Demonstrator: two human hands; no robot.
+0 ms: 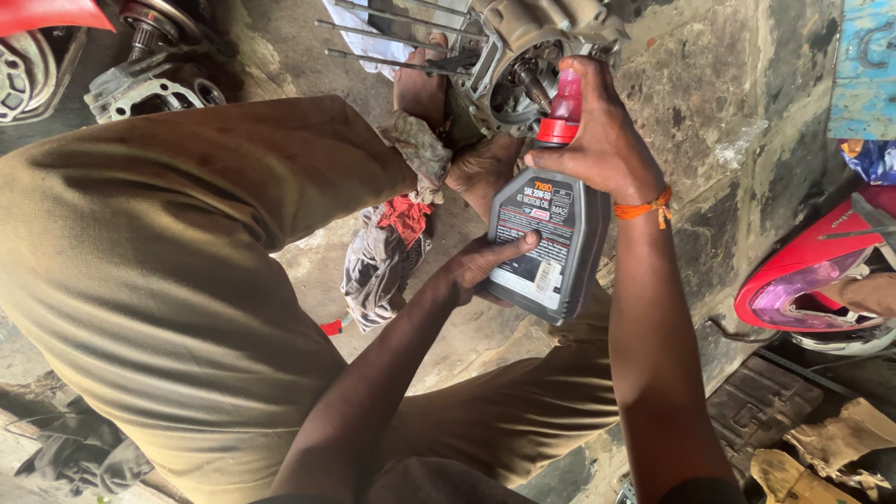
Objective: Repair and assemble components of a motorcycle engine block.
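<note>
Both hands [546, 201] clamped on upright grey oil bottle [549, 245], red cap [561, 119] toward engine [523, 56].

The left hand [476, 266] grips the body of a grey oil bottle [546, 247], while the right hand [597, 135] closes around its red cap [563, 112]. The bottle stands upright just before an engine case [523, 56] with long studs [383, 42]. A rag [378, 266] lies on the floor beside the left knee [308, 159].

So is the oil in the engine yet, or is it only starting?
Done: the engine sits opened, its studs bare. In hand: the left hand grips the grey oil bottle while the right hand is on its red cap. Left: no oil is seen pouring yet.
</note>
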